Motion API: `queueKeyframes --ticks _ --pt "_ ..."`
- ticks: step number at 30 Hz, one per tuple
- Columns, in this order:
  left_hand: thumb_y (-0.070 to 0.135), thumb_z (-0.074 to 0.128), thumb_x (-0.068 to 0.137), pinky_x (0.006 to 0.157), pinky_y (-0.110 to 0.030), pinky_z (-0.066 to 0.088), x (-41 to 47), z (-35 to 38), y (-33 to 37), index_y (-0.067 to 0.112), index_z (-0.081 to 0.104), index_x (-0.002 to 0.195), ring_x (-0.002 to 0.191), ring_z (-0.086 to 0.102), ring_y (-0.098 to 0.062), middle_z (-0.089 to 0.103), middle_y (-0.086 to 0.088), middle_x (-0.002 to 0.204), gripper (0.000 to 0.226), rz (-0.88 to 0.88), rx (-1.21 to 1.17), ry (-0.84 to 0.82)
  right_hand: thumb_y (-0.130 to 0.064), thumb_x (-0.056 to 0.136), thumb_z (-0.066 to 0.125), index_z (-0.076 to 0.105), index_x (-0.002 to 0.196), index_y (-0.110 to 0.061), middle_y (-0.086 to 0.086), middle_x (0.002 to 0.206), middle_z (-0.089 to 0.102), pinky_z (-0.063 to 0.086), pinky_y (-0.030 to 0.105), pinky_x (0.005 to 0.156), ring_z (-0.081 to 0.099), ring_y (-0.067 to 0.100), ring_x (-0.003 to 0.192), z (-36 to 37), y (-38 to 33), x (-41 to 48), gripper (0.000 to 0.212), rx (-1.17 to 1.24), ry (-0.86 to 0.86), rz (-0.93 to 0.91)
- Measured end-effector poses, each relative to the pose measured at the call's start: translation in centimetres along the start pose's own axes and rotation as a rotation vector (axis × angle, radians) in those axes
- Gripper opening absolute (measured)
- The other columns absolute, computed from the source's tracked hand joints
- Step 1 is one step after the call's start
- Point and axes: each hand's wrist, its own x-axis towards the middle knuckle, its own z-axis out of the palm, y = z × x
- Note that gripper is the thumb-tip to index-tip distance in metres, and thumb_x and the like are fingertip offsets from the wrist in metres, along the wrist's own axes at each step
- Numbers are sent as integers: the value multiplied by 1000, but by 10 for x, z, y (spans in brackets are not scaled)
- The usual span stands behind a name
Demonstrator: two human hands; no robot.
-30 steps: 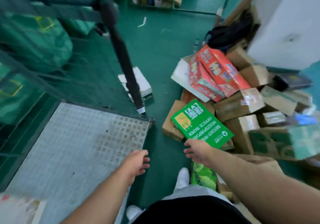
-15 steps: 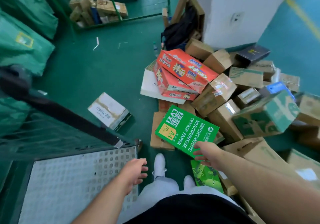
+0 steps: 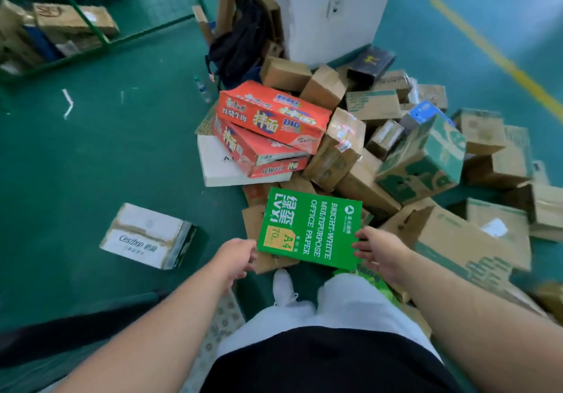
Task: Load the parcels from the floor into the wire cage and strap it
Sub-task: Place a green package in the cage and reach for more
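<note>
The green paper pack (image 3: 310, 231) sat at the near edge of the parcel pile, just beyond the person's white shoe (image 3: 283, 286), with its broad printed face turned up. Its long axis ran near to far, leaning slightly right at the far end. The far short edge pointed toward the red cartons (image 3: 271, 115). The print lay sideways, its lines following the long axis and reading from the far end toward the near one. Flat brown cartons (image 3: 251, 225) showed under its left side; whether it rested on them or was lifted off them could not be told.

The right hand (image 3: 376, 248) held the pack at its near right corner, fingers (image 3: 359, 240) spread and bent over the right edge. The left hand (image 3: 236, 255) reached in from the left, its fingers loosely bent and ending at the pack's near left edge. Whether it had a hold there could not be told.

On the green floor to the left, apart from the pile, lay a white box (image 3: 146, 235). The red cartons were stacked tilted on a flat white box (image 3: 222, 167). To the right, a green-and-brown carton (image 3: 423, 161) leaned among plain brown ones. A white pillar (image 3: 329, 6) stood at the far side with a black backpack (image 3: 237, 42) to its left. A perforated cage floor plate (image 3: 225, 310) showed at the near left.
</note>
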Motion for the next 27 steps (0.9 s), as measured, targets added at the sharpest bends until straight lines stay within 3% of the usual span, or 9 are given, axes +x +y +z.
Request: queueKeyframes --ticks 2,5,10,17,20,23,27 --pt "23 49 101 57 -26 33 9 -5 5 17 58 93 67 50 -18 57 -2 85 13 -18 50 -11 -31 104 47 62 118 -15 7 110 67 43 38 85 61 20 88 3 4 -1 26 19 15 24" --pt "26 48 103 62 -27 39 24 -4 15 17 61 98 75 55 -19 60 -2 89 16 -34 133 -38 -30 105 47 62 118 -15 5 103 67 42 34 75 61 19 86 2 7 0 25 55 21 62" --pt "24 48 102 56 -28 30 53 10 20 15 55 96 67 45 -19 49 -4 81 13 -48 259 -101 -29 104 48 61 124 -13 8 113 69 43 36 81 62 23 92 -6 19 34 29 59 71 144" --pt "33 51 103 74 -31 45 128 31 -8 14 58 118 86 61 -19 62 -3 105 26 -193 344 -103 -22 101 50 61 125 -8 9 98 62 37 29 62 53 18 70 9 51 124 30 54 80 298" --pt "32 53 103 73 -33 46 182 46 -24 11 58 117 88 61 -21 60 -3 100 26 -253 354 -68 -25 103 49 62 117 -13 8 101 63 43 34 78 55 18 74 20 63 177 22 6 53 345" --pt "37 57 100 86 -39 53 243 64 -41 14 60 120 98 65 -24 63 -4 106 31 -293 373 -56 -27 104 49 59 123 -13 9 107 65 45 37 84 59 20 83 26 72 233 26 -35 31 346" --pt "35 58 100 96 -41 54 327 96 -56 16 59 95 103 63 -31 58 -7 100 19 -341 377 -42 -29 104 47 53 138 -8 23 128 61 52 50 100 63 35 110 27 94 314 41 -155 98 338"
